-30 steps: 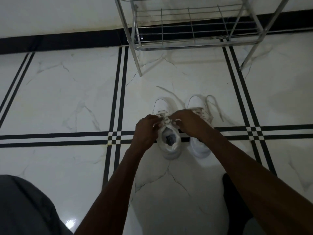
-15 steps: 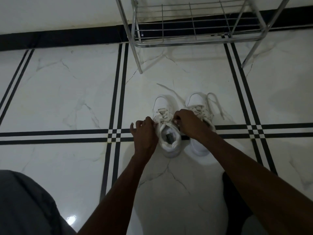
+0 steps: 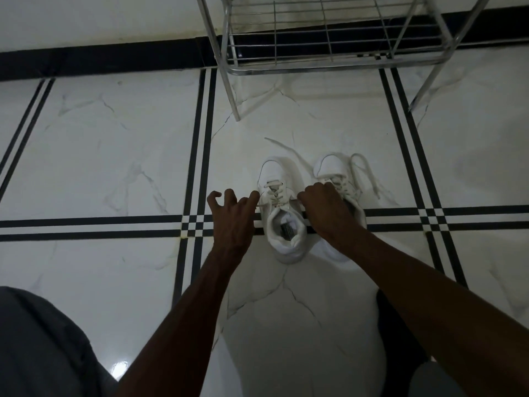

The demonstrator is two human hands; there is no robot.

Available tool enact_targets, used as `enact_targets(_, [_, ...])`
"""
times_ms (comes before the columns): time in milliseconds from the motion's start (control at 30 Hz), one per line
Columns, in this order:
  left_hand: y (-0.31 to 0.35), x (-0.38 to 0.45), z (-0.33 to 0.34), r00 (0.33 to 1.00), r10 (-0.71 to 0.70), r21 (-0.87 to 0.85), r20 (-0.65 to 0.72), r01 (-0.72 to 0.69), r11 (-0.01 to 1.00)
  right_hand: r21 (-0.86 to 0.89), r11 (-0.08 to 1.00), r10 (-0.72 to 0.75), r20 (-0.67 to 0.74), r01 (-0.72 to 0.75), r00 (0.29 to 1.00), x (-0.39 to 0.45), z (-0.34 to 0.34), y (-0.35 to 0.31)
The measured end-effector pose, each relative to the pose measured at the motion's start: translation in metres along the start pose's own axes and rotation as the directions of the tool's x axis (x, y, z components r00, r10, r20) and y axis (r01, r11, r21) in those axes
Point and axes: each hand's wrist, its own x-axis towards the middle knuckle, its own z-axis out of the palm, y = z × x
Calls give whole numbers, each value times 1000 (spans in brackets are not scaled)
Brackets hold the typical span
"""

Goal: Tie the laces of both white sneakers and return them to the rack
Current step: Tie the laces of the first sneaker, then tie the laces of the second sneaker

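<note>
Two white sneakers stand side by side on the floor, toes pointing away from me. The left sneaker (image 3: 282, 207) is between my hands. My left hand (image 3: 233, 213) is just left of it, thumb and forefinger pinching a lace end, other fingers spread. My right hand (image 3: 322, 207) pinches the other lace end at the shoe's right side and covers part of the right sneaker (image 3: 336, 173). The right sneaker's laces (image 3: 365, 173) trail loose on the floor.
A metal wire shoe rack (image 3: 329, 44) stands against the wall beyond the sneakers, its front leg (image 3: 232, 93) close to the left sneaker's toe. The floor is white marble tile with black stripes (image 3: 197, 167). My grey-clad knee (image 3: 43, 339) is at bottom left.
My hands have drawn apart from above the left sneaker's tongue to either side of it, pulling the lace ends outward. The left hand's fingers have spread.
</note>
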Motion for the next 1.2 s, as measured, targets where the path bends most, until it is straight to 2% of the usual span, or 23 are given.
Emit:
enact_targets(167, [4, -2, 3, 995, -74, -47, 70, 77, 996, 16, 999, 50, 39, -51, 998, 3, -1, -5])
enact_targets(233, [9, -2, 4, 977, -155, -101, 146, 170, 980, 39, 994, 105, 37, -106, 994, 6, -4, -9])
enact_targets(333, [21, 1, 3, 914, -309, -209, 264, 367, 907, 159, 970, 182, 35, -185, 983, 6, -2, -13])
enact_targets(367, [24, 2, 3, 887, -355, -305, 296, 440, 845, 227, 953, 198, 34, -200, 980, 4, 1, -14])
enact_targets(400, [28, 1, 3, 854, -401, -439, 332, 516, 736, 304, 929, 211, 29, -209, 977, 0, 5, -16])
enact_targets(467, [34, 0, 2, 769, -447, -643, 456, 632, 431, 410, 878, 247, 57, -249, 967, -1, 9, -20])
enact_targets(567, [35, 5, -7, 648, -396, -678, 651, 730, 80, 529, 758, 302, 236, -382, 924, 8, 8, -21])
enact_targets(600, [33, 8, -10, 624, -369, -672, 689, 740, -2, 584, 706, 312, 252, -401, 916, 11, 7, -19])
enact_targets(667, [25, 12, -16, 614, -356, -675, 705, 735, -68, 685, 603, 314, 266, -408, 911, 12, 3, -20])
enact_targets(900, [-19, 13, -23, 560, -384, -637, 734, 764, -105, 843, 355, 201, 354, -404, 913, 22, 6, -55])
enact_targets(1033, [-27, 13, -28, 590, -383, -651, 711, 758, -38, 850, 333, 225, 349, -409, 910, 26, 1, -62])
enact_targets(1067, [-25, 13, -27, 612, -402, -659, 681, 752, 28, 841, 353, 241, 341, -409, 909, 25, -2, -60])
enact_targets(1167, [-11, 22, -25, 702, -568, -557, 429, 701, 445, 841, 379, 307, 279, -386, 910, 21, -12, -43])
enact_targets(1200, [-1, 28, -28, 737, -591, -512, 328, 664, 544, 857, 364, 331, 248, -366, 910, 19, -17, -36])
